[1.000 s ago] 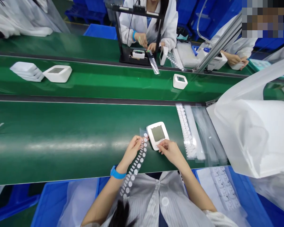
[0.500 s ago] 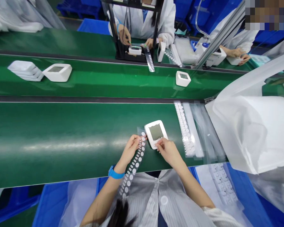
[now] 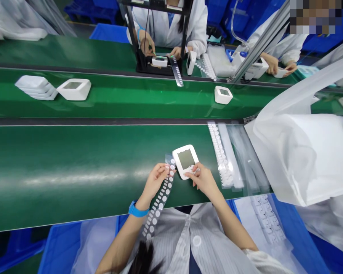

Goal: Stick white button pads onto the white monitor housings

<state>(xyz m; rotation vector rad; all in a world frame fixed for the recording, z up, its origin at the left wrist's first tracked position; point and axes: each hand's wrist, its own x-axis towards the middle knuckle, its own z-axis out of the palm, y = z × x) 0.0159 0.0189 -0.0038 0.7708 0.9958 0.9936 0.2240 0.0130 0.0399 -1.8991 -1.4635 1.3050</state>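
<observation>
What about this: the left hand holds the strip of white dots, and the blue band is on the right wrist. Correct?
Not quite: the head view shows the blue band on the left wrist. The left hand does hold the strip of white dots.

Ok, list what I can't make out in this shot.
All in the head view:
White device's lower right edge: partly covered by the right hand.
Any sticker between the right fingertips: too small to tell.
Part of the sticker strip: under the left hand's thumb.
Green table's right end: behind the white sheet.
Black frame's top: cut off by the upper edge.
</observation>
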